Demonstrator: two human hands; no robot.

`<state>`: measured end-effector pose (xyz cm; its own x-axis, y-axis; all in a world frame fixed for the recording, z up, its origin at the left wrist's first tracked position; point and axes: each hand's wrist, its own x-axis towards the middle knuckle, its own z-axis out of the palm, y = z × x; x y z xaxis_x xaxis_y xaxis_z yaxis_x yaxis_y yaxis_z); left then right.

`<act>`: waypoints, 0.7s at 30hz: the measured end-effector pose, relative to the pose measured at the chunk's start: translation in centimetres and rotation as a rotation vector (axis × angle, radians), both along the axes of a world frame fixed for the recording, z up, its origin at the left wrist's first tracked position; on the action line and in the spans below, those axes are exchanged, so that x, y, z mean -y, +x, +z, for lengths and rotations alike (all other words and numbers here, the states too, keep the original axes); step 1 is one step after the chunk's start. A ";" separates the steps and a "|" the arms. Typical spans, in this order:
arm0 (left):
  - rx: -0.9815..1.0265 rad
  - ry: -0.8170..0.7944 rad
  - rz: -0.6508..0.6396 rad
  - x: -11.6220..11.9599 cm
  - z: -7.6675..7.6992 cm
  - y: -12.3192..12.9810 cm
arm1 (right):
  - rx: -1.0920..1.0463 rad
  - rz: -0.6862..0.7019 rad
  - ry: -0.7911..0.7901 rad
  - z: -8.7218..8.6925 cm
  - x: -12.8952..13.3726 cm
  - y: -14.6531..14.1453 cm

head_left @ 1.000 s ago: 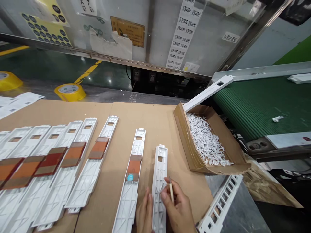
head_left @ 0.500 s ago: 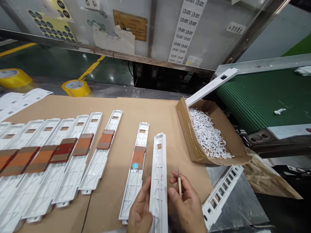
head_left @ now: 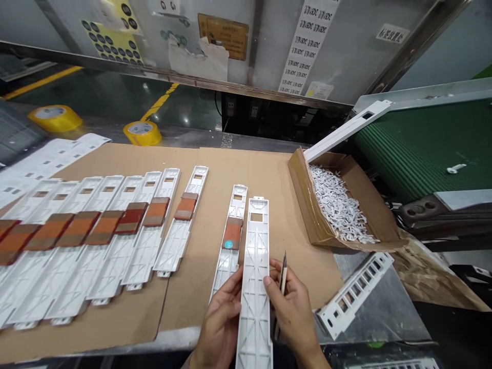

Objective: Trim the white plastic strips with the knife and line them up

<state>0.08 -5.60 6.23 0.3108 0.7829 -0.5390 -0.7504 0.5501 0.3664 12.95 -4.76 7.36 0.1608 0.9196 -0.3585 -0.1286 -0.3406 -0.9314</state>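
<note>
A long white plastic panel [head_left: 257, 256], ribbed on its visible face and with a square window near its far end, is held up between both hands. My left hand [head_left: 222, 318] grips its left edge. On the right edge rest the thumb and fingers of my right hand [head_left: 292, 307], which also keeps a thin pen-like tool [head_left: 283, 277] with a pointed dark tip tucked between its fingers. Just left of the held panel lies a similar panel [head_left: 226, 264] bearing an orange-brown block [head_left: 232, 231] with a round blue sticker.
Several white panels with orange-brown blocks [head_left: 156, 211] lie side by side on cardboard [head_left: 184, 302] at left. A carton [head_left: 302, 205] of small white plastic pieces [head_left: 338, 207] stands at right, near a green conveyor [head_left: 430, 148]. A slotted white strip [head_left: 355, 294] lies below it. Yellow tape rolls [head_left: 142, 134] sit behind.
The held panel has turned so its ribbed face shows more fully. My right hand has moved in from beside the panel onto its right edge. The view has shifted slightly.
</note>
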 end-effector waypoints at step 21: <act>0.343 -0.091 -0.089 -0.1 1.1 -1.6 | 0.100 0.066 0.030 1.5 -0.3 -2.9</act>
